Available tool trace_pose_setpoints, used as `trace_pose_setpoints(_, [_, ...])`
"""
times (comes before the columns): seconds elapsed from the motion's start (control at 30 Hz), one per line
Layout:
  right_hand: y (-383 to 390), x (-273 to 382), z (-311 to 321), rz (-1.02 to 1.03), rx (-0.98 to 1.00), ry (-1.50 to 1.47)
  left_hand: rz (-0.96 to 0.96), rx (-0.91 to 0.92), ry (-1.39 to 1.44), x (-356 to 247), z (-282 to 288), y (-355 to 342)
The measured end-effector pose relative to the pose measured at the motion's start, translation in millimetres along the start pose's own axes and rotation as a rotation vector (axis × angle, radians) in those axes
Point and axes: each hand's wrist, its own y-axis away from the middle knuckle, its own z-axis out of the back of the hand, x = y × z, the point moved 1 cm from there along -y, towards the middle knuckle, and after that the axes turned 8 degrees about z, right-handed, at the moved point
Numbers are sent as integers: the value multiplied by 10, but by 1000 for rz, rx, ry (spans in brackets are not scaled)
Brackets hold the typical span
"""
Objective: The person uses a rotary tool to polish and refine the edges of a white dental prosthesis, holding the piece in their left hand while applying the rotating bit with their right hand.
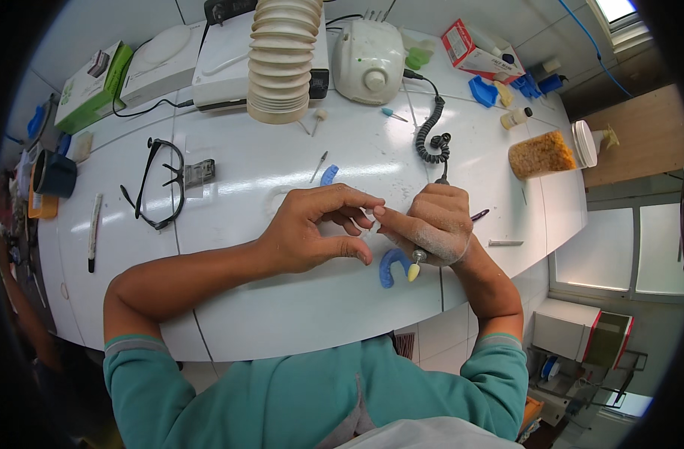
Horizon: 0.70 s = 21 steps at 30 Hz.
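My left hand (301,224) is curled over the middle of the table, its fingertips on a small whitish, see-through piece (372,222); its exact kind is mostly hidden. My right hand (437,217), dusted with white powder, wraps round a rotary handpiece (419,257). The handpiece's yellow pointed tip (413,273) sticks out below the fist, toward me. My right fingertips meet the left ones at the whitish piece. Just under the hands lies a blue horseshoe-shaped dental mould (387,269). A smaller blue piece (329,175) rests beyond my left hand.
A coiled black cord (431,135) runs from the right hand to a white control box (368,63). A ribbed hose (283,60) hangs at the back. Black-framed glasses (179,194) and a marker (95,232) lie left. A jar of orange-brown granules (542,155) lies on its side at right.
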Motion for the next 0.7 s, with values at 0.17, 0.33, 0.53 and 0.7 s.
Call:
trace_pose_setpoints(0.17, [-6,7,32,19,-4,-25,-47,12,61,-22,-15,-13])
trace_pose_setpoints(0.33, [-9,11,51,60,2,-46,-105,-30,-18,-29,-22,-14])
trace_pose_setpoints(0.53, [-8,30,21,208,16,-17,-119,-61,-91,-56,-21,18])
trace_pose_setpoints(0.7, [55,20,-15,59,-6,-78,-123,-111,-120,-35,-22,4])
